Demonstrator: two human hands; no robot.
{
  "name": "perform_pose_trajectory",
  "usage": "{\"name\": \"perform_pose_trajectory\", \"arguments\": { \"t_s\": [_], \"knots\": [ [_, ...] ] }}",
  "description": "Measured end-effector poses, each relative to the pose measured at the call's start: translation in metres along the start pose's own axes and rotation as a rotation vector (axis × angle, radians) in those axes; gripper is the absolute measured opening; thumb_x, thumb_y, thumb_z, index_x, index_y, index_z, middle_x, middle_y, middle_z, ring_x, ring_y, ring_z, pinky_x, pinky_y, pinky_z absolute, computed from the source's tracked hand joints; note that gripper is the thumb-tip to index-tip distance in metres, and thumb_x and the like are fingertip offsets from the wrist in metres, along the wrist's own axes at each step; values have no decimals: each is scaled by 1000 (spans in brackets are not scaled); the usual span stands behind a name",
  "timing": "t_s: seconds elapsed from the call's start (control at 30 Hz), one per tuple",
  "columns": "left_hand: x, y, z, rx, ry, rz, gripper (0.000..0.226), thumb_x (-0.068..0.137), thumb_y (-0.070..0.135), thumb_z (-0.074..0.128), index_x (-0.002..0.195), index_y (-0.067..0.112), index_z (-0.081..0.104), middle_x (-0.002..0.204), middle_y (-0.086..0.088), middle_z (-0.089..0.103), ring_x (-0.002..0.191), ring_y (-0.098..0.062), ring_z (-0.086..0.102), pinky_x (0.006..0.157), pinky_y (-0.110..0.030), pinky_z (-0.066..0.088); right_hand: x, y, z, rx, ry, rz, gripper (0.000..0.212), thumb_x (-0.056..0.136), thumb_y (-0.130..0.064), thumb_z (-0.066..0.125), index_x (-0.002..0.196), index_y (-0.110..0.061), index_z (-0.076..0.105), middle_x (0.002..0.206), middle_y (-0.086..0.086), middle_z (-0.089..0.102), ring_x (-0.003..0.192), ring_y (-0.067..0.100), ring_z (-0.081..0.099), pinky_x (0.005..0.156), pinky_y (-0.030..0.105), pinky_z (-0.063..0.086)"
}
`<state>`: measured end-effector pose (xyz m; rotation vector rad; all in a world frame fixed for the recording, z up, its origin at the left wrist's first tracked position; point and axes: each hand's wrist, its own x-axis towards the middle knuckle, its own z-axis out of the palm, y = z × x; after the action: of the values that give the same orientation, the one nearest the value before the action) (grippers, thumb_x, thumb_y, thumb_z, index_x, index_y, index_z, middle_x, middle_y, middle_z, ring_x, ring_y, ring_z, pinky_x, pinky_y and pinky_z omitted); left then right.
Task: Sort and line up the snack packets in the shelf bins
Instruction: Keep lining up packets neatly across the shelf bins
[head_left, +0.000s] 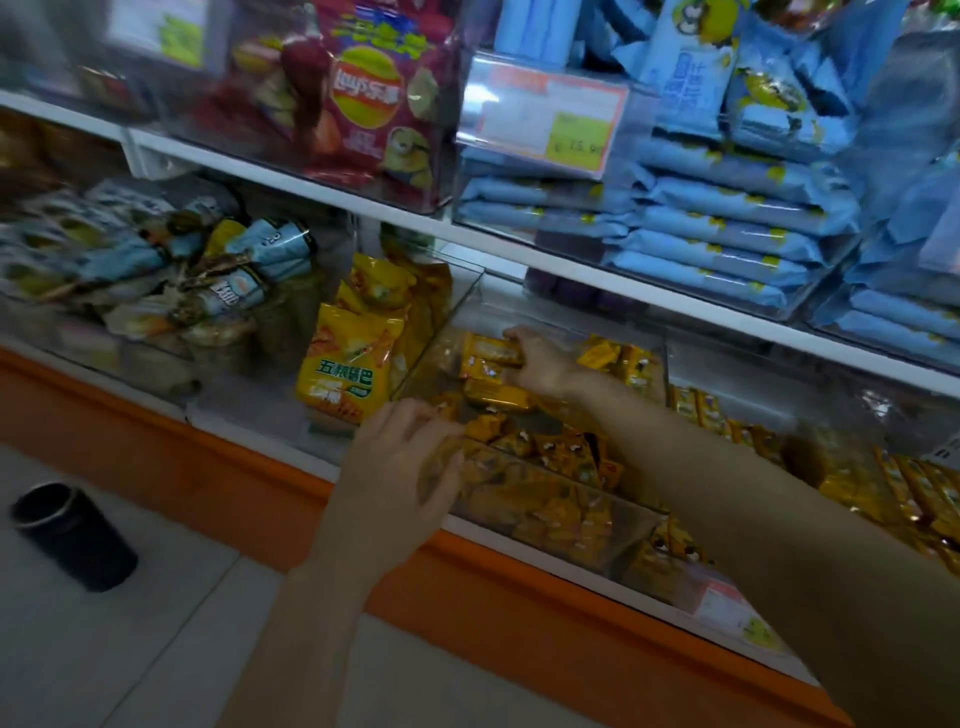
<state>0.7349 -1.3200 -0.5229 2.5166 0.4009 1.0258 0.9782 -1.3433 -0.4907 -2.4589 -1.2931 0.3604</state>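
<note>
The bin (623, 499) is clear and sits on the low shelf. It is full of orange packets (550, 452). Most lie in a messy heap, tipped every which way.

The right hand (540, 358) reaches to the back of the bin. Its fingers are curled round one packet (491, 353), which lies flat on top of another one there. It looks like a neat stack is being started at the back.

The left hand (395, 467) is at the front left corner of the bin. Its fingers are bent, but the view is blurry. It is hard to tell if they hold a packet, hold the rim, or hold nothing.

Yellow bags (348, 358) stand just left of the bin. Blue packs (727, 228) sit on the shelf above it. A dark cup (72, 535) stands on the floor, well to the left of the bin.

What could go wrong? The packets look shiny, so the little stack could slide and fall back into the heap. The right arm lies across the bin, so pulling it out could knock loose packets over the front rim. A hard squeeze might crush the snack inside.
</note>
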Motion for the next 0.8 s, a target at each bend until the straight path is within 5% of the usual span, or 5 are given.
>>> {"name": "perform_pose_trajectory", "arguments": {
  "t_s": [0.3, 0.57, 0.8],
  "knots": [
    [6, -7, 4, -48, 76, 66, 22, 83, 29, 52, 90, 17, 69, 91, 2, 57, 93, -12, 49, 86, -23, 29, 43, 21, 9, -212, -107, 43, 79, 80, -24, 72, 146, -22, 28, 140, 12, 44, 126, 29, 44, 103, 35, 38],
    [8, -5, 4, -36, 95, 70, 21, 83, 28, 51, 87, 17, 69, 88, 2, 56, 91, -13, 49, 85, -25, 29, 36, 15, 3, -347, 29, -17, 32, 86, -36, 65, 109, -15, 59, 114, 11, 60, 111, 29, 53, 89, 36, 43],
    [18, 7, 5, -33, 137, -106, 26, 88, 32, 45, 97, 17, 64, 93, 3, 55, 89, -12, 48, 79, -20, 23, -23, -22, -8, 407, 236, 35, 32, 87, -29, 65, 105, -3, 60, 100, 14, 67, 83, 22, 64, 73, 36, 54]
  ]
}}
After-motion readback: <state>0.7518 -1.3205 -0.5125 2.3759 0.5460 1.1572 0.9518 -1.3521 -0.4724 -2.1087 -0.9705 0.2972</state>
